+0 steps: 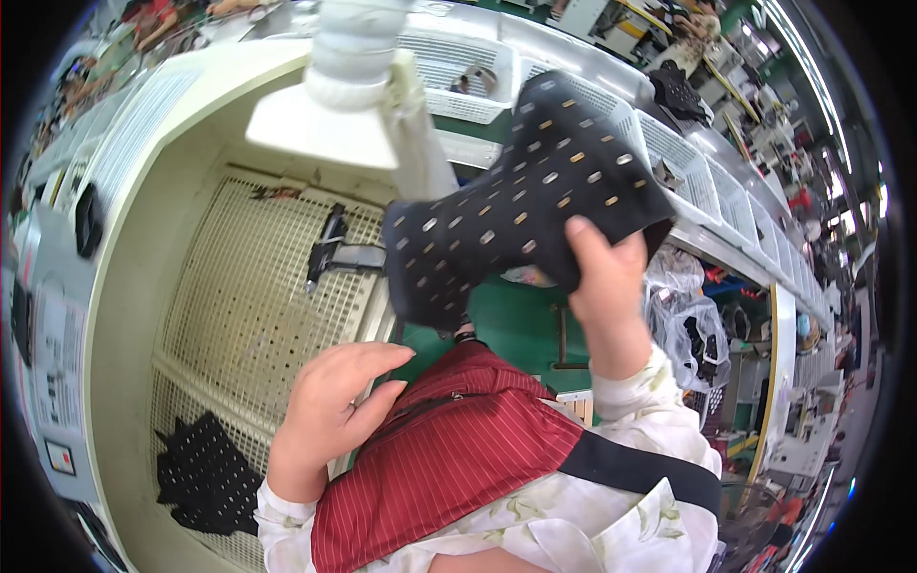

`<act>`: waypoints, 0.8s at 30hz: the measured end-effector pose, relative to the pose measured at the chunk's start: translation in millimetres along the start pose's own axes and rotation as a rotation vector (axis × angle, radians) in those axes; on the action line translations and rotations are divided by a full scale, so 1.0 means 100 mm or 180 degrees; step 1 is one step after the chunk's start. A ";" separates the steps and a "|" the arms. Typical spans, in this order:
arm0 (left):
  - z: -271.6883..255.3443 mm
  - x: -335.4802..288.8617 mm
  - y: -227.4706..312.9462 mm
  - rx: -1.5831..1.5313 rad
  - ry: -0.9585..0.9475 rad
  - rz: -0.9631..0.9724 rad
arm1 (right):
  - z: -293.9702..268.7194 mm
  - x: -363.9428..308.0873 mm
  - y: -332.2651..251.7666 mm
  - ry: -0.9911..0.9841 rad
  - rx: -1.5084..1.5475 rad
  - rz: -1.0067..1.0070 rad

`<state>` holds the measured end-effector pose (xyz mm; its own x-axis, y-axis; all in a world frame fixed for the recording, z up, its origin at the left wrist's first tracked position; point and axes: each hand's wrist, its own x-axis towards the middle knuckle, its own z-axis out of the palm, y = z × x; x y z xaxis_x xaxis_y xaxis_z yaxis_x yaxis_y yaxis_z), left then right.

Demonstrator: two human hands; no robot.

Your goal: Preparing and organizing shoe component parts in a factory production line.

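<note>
In my right hand [611, 296] is a black boot upper [516, 201] dotted with gold and silver studs. The thumb presses on its near face, and the other fingers are hidden behind or inside it. My left hand [330, 411] is held above the edge of the cream booth, empty, its thumb and fingers apart. A black and silver spray gun [339, 253] lies on the booth's perforated grate [258, 267], just left of the boot upper. More black studded pieces [210, 473] sit in a pile on the grate at the lower left.
A white duct and hood [334, 124] hang over the booth's far side. White baskets [468, 67] line a conveyor running behind and to the right. Clear plastic bags [702, 334] with black pieces hang at the right. Other people work farther off.
</note>
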<state>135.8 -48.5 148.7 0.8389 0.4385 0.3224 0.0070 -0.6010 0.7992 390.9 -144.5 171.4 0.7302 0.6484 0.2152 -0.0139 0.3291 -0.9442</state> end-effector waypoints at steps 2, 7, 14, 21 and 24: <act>0.12 0.21 -0.05 0.0093 -0.0035 -0.0068 | -0.22 0.36 -0.14 0.0518 0.0045 -0.0057; 0.51 1.00 -0.22 -0.0102 -0.0228 -0.0634 | -1.01 1.40 -0.18 0.0531 0.0287 -0.0249; 1.02 2.09 -0.49 0.0304 0.0415 -0.1333 | -2.05 2.75 -0.08 0.0556 0.0378 -0.0049; 1.25 2.85 -0.56 0.0316 0.1017 -0.1943 | -2.54 4.18 -0.03 0.0520 0.0231 0.0282; 1.30 3.19 -0.65 0.0450 0.0953 -0.1953 | -2.73 5.12 0.31 0.0648 0.0298 0.0504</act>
<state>473.8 43.0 133.7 0.4746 0.8799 -0.0241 0.5195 -0.2579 0.8146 951.2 10.5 184.1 0.8361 0.5485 0.0033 -0.1951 0.3029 -0.9328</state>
